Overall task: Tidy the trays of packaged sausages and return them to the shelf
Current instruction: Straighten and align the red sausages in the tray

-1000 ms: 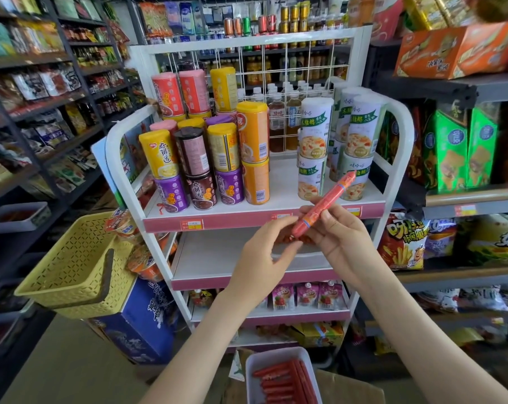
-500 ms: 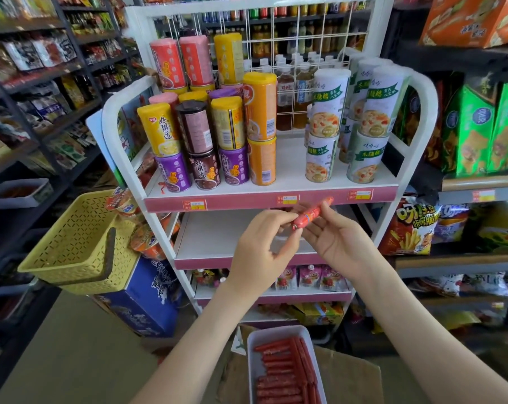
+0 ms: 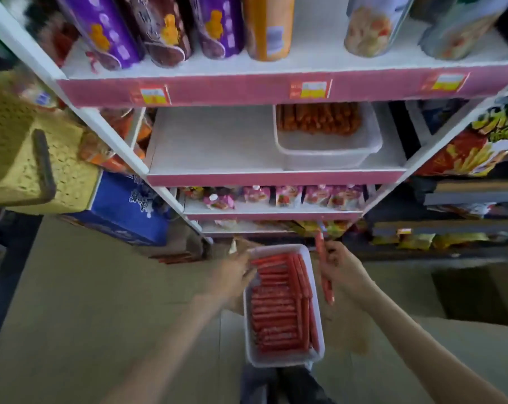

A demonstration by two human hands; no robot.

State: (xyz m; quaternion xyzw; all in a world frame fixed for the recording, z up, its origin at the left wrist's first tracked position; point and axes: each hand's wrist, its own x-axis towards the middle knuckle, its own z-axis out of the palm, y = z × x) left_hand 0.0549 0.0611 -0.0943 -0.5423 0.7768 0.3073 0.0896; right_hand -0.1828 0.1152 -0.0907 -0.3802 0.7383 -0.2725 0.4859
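A white tray [image 3: 316, 355] packed with red packaged sausages [image 3: 279, 310] sits low in front of me on a cardboard box [image 3: 346, 322]. My right hand [image 3: 344, 268] grips one red sausage stick [image 3: 324, 268] upright, just right of the tray. My left hand [image 3: 235, 277] touches the tray's upper left edge, fingertips over the sausages. A second white tray [image 3: 328, 153] holding orange-brown sausages stands on the middle white shelf [image 3: 212, 144], at its right side.
Cans stand on the top shelf [image 3: 276, 62]. Small pink packets [image 3: 287, 196] line the lower shelf. A yellow basket [image 3: 28, 153] hangs at the left above a blue box [image 3: 127, 208]. Snack bags [image 3: 477, 147] fill the racks at right.
The view has tilted down. Both hands dropped from shelf height to the tray below. My left hand let go of the sausage and reached the tray; my right still holds it.
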